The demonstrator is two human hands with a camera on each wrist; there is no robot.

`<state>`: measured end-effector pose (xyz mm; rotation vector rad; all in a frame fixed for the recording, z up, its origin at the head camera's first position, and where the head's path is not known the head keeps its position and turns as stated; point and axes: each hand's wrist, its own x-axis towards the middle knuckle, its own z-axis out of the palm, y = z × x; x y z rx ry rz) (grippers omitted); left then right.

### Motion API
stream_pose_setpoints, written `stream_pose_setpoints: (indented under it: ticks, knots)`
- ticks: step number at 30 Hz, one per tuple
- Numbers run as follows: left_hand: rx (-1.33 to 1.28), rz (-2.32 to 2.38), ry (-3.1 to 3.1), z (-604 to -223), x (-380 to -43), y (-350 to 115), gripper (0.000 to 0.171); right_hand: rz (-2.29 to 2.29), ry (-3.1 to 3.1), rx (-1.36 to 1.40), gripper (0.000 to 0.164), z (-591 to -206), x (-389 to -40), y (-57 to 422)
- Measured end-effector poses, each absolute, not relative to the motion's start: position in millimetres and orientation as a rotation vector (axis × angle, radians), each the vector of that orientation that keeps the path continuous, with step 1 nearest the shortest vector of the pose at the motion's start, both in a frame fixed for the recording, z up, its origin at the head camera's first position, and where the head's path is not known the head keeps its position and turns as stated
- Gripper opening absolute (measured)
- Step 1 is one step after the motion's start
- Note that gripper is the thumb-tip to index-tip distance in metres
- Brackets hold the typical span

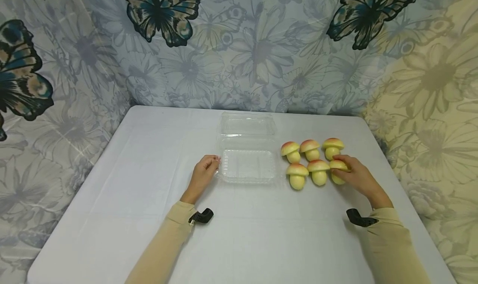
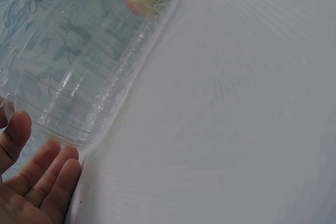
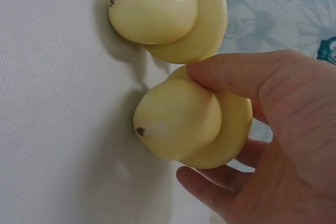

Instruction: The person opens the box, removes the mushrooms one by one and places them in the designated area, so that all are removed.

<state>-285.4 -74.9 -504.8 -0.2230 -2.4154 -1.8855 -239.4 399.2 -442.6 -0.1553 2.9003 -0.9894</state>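
Observation:
A clear plastic clamshell container lies opened out on the table, its lid folded back toward the wall. My left hand pinches the container's left edge between thumb and index finger; in the left wrist view the other fingers extend below the rim. To the right, several toy mushrooms with red-yellow caps and pale stems lie in two rows. The near-row mushroom at the right end is gripped by my right hand, thumb on one side of its cap and fingers around the other. A neighbouring mushroom lies close beside it.
The table has a white cover, and its far edge meets a wall cloth printed with flowers and butterflies. Other mushrooms lie just right of the container. A black wrist camera sits on each sleeve.

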Motion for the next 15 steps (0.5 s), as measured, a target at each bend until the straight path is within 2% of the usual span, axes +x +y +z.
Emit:
stream_pose_setpoints:
  ticks: [15]
  knots:
    - [-0.235, -1.888, -2.412, -504.3, -286.2, -72.3, 0.031, -0.991, 2.883, -0.144, 0.065, -436.7, -238.0, 398.9]
